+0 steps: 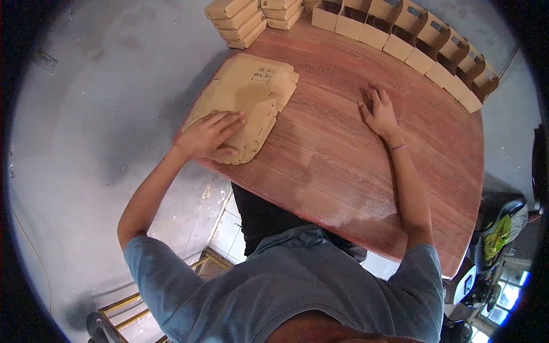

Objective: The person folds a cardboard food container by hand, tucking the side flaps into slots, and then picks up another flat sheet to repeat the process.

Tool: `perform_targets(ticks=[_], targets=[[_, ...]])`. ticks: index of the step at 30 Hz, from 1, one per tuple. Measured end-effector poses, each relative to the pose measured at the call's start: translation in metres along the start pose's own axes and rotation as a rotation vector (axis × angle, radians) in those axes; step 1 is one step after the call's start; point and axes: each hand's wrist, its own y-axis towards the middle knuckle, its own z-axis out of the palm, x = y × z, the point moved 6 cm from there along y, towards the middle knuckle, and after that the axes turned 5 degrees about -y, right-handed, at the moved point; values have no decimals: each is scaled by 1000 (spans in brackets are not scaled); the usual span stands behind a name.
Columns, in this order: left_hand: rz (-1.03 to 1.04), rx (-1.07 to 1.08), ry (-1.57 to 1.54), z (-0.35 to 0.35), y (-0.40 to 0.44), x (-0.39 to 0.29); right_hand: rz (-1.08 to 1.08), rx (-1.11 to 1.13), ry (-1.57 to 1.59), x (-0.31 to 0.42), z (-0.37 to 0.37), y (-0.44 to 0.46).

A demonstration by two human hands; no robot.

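The broad reddish-brown wood-patterned worktop [337, 166] carried, along its far edge, a row of open tan cardboard boxes with handle holes [397, 47]; one careless push could perhaps tip several. At the worktop's left edge lay the flat tan cardboard with notched sides [237, 86], which an uneven press might slide off. The bare left hand [209, 134] rested on it, fingers loosely spread; the bare right hand [380, 116] lay apart on the worktop, holding nothing. The small dark print [264, 74] on the cardboard was too unclear to read.
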Motion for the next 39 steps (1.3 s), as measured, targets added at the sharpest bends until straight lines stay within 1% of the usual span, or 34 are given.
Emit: perform_targets(ticks=[2,4,5,7,11,13,14,16,20,22,23,24,25,26,28,29,31,32,34,35,37,39], targets=[[-34,23,0,5,2,2,-15,-16,14,2,0,-1],[51,3,231,19,1,-2,41,-4,-5,4,-1,-1],[43,4,232,26,-1,-2,33,-3,-2,7,-2,-1],[108,14,454,34,-4,-7,45,11,36,7,-4,-2],[96,-53,388,39,-5,-6,20,-7,10,6,-3,-3],[148,-35,487,44,-7,-7,0,8,16,7,-2,-3],[147,-35,488,46,-8,-6,-1,8,16,7,-2,-2],[145,-145,460,41,-9,-7,13,25,13,7,-2,-2],[110,-169,351,28,-5,-9,-52,-60,35,27,-21,-3],[17,-242,312,20,-2,-9,-124,-10,163,66,-42,1],[16,-249,313,18,0,-10,-191,-5,222,92,-47,2],[37,-301,322,15,0,-13,-260,4,281,122,-50,4],[59,-350,331,11,0,-17,-366,29,442,157,-59,6],[58,-348,326,9,1,-21,-467,54,608,189,-64,7],[61,-419,293,-4,4,-33,-581,129,744,223,-41,14],[64,-414,298,-6,5,-37,-580,122,749,233,-34,19],[16,-462,246,-12,2,-42,-606,213,846,249,-21,26],[17,-460,250,-14,0,-45,-609,209,847,249,-15,28],[-90,-445,52,-14,-4,-41,-545,361,945,248,2,28],[-91,-448,49,-13,-4,-40,-544,366,942,247,7,27],[-119,-418,-195,-10,-5,-34,-511,420,971,247,11,26],[-162,-407,-262,-17,-3,-28,-504,400,907,246,5,26]])
